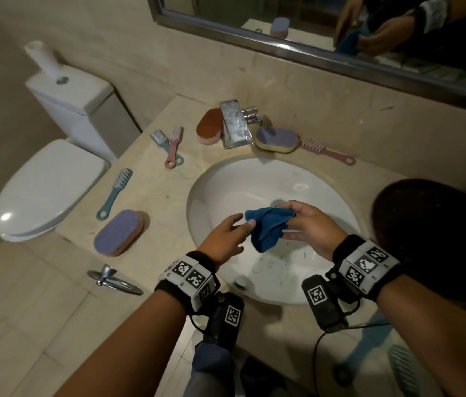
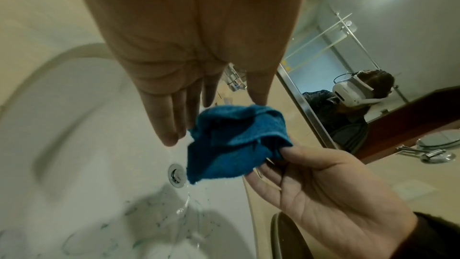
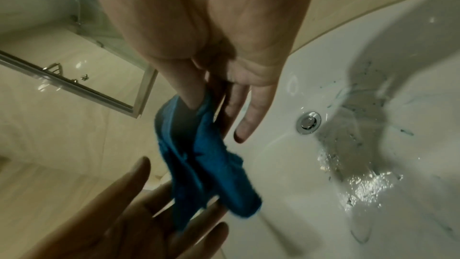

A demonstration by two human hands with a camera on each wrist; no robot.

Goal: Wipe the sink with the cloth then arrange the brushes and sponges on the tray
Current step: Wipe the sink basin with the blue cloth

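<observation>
A crumpled blue cloth [image 1: 266, 227] [image 2: 236, 145] [image 3: 206, 164] hangs over the white sink [image 1: 240, 181] between both hands. My right hand [image 1: 292, 222] [image 2: 273, 157] [image 3: 209, 101] pinches its right end between thumb and fingers. My left hand [image 1: 240, 224] [image 2: 179, 117] [image 3: 149, 194] has straight fingers, its thumb touching the cloth's left edge. Greenish smears and water lie in the basin near the drain [image 2: 177, 174] [image 3: 308, 122]. On the counter lie a teal brush [image 1: 114, 193], a pink brush [image 1: 173, 147], another pink brush [image 1: 326, 151] and a purple sponge [image 1: 118, 232]. A dark round tray [image 1: 432, 239] is at the right.
The chrome faucet [image 1: 236, 124] stands behind the sink, with an orange sponge [image 1: 210, 126] on its left and a purple-yellow sponge [image 1: 276, 138] on its right. A small teal-white brush [image 1: 160, 140] lies beside the pink one. A toilet [image 1: 48, 190] is at the left, a towel ring [image 1: 114, 279] below the counter edge.
</observation>
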